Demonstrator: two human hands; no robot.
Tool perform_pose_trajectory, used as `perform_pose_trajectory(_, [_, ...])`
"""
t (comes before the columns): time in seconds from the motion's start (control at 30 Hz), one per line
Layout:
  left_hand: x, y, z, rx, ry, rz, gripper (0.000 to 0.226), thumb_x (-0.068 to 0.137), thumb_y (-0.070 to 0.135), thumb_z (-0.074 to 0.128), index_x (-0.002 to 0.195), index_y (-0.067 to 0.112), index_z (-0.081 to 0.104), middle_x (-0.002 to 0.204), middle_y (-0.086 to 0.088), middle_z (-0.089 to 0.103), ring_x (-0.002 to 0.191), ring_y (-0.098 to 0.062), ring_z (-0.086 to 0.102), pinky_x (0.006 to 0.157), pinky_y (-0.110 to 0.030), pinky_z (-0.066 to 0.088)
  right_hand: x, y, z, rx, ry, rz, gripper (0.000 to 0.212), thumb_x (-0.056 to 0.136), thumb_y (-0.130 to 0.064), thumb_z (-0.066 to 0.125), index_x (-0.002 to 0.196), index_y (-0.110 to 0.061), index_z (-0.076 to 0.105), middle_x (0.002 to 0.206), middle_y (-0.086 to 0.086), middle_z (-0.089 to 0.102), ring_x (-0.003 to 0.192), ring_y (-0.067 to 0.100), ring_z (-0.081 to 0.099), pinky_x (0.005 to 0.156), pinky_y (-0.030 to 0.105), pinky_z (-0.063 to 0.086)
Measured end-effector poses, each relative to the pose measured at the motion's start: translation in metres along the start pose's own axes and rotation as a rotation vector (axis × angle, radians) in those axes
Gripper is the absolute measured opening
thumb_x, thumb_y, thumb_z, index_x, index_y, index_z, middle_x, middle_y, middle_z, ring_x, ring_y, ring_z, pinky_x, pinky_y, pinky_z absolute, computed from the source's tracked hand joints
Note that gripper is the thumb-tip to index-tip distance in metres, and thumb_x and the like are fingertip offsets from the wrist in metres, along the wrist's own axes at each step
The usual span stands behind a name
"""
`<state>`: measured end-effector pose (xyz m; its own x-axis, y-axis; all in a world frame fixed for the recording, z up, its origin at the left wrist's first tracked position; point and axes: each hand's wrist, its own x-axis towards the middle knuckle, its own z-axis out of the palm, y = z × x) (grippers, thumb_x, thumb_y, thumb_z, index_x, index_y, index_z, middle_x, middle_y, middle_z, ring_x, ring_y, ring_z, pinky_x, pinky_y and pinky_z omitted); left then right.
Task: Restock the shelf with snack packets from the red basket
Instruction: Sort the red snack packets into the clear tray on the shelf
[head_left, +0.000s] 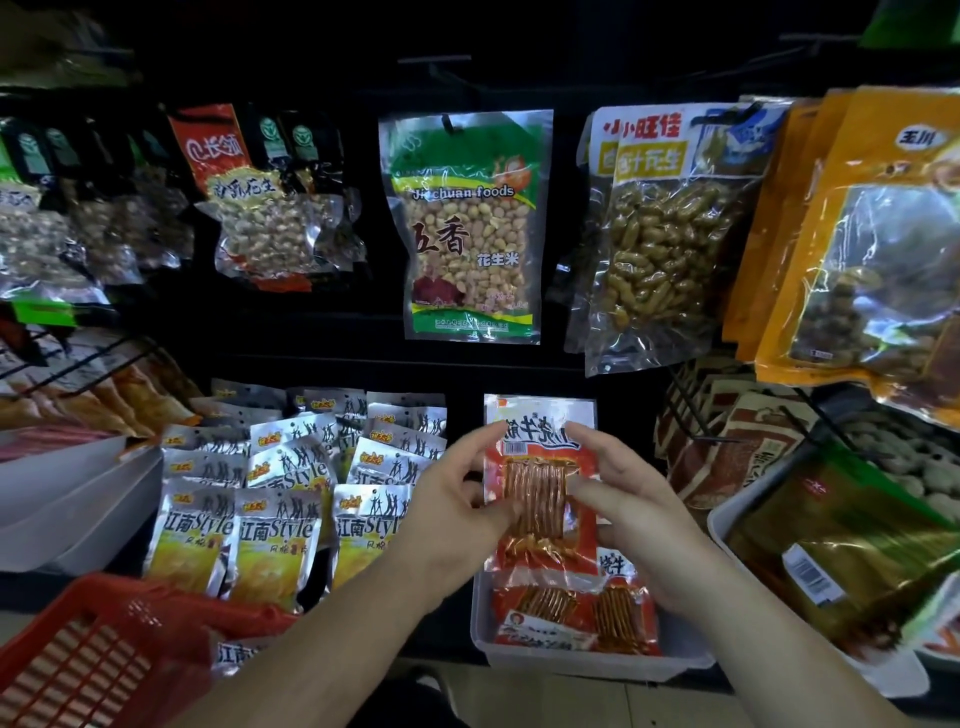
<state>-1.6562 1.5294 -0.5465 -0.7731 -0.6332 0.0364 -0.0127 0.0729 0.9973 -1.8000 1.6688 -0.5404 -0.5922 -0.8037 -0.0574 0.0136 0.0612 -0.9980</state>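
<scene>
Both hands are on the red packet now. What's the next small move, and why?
Probably lower the red packet straight down into the pale plastic bin just below it. The left hand and right hand pinch it upright above that bin, where matching red packets already lie, so it likely belongs there.

Green-labelled peanut bag (470, 228) hanging on peg at centre. Clear bags of peanuts in shell (670, 234) hanging just right of it, orange bags (872, 234) hanging beyond. Red-topped peanut bag (260, 208) hanging left. Silver-and-yellow packets (275, 525) standing in rows below. Gold-green packet (841, 535) lying in white tray (717, 522) at right.
</scene>
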Motion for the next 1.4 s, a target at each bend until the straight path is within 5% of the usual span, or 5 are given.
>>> perform_pose_trajectory(0.47, [0.001, -0.005, -0.005, -0.006, -0.058, -0.057, 0.064, 0.089, 0.002, 0.077, 0.133, 0.046, 0.061, 0.109, 0.029, 0.065, 0.091, -0.017, 0.077, 0.073, -0.028, 0.064, 0.005, 0.011, -0.016, -0.075, -0.177, -0.016, 0.091, 0.081, 0.019, 0.075, 0.14, -0.048, 0.057, 0.126, -0.029, 0.066, 0.114, 0.003, 0.069, 0.085, 0.029, 0.061])
perform_pose_trajectory(0.8, [0.005, -0.01, -0.003, 0.131, 0.033, 0.011, 0.037, 0.098, 0.001, 0.065, 0.122, 0.03, 0.069, 0.092, -0.001, 0.079, 0.078, -0.015, 0.078, 0.065, -0.032, 0.065, 0.007, 0.009, -0.007, -0.375, 0.096, -0.22, 0.053, 0.097, -0.033, 0.073, 0.141, -0.057, 0.054, 0.151, -0.019, 0.048, 0.137, 0.004, 0.051, 0.107, 0.029, 0.047])
perform_pose_trajectory(0.97, [0.012, -0.01, 0.019, 0.587, -0.145, 0.366, 0.033, 0.094, 0.005, 0.064, 0.116, 0.027, 0.074, 0.114, 0.016, 0.072, 0.104, 0.004, 0.064, 0.091, -0.014, 0.05, 0.009, 0.004, -0.001, -0.025, 0.041, -0.133, 0.07, 0.095, -0.04, 0.073, 0.143, -0.074, 0.035, 0.14, -0.029, 0.052, 0.12, 0.0, 0.064, 0.093, 0.036, 0.062])
perform_pose_trajectory(1.2, [0.023, -0.03, 0.019, 0.352, -0.085, 0.067, 0.026, 0.094, 0.022, 0.073, 0.099, 0.046, 0.064, 0.117, 0.018, 0.066, 0.113, -0.003, 0.062, 0.098, -0.044, 0.057, 0.015, 0.021, -0.012, -0.201, 0.203, -0.238, 0.091, 0.101, -0.001, 0.061, 0.144, -0.074, 0.029, 0.094, -0.013, 0.067, 0.059, 0.016, 0.05, 0.056, 0.027, 0.047])
perform_pose_trajectory(1.4, [0.043, -0.042, 0.015, 0.201, -0.052, -0.035, 0.052, 0.086, 0.01, 0.083, 0.128, 0.032, 0.061, 0.112, 0.012, 0.063, 0.097, -0.001, 0.061, 0.079, -0.01, 0.049, 0.013, 0.036, -0.009, -0.355, 0.109, -0.152, 0.049, 0.1, -0.008, 0.066, 0.137, -0.04, 0.061, 0.115, -0.015, 0.07, 0.09, 0.008, 0.067, 0.08, 0.017, 0.054])
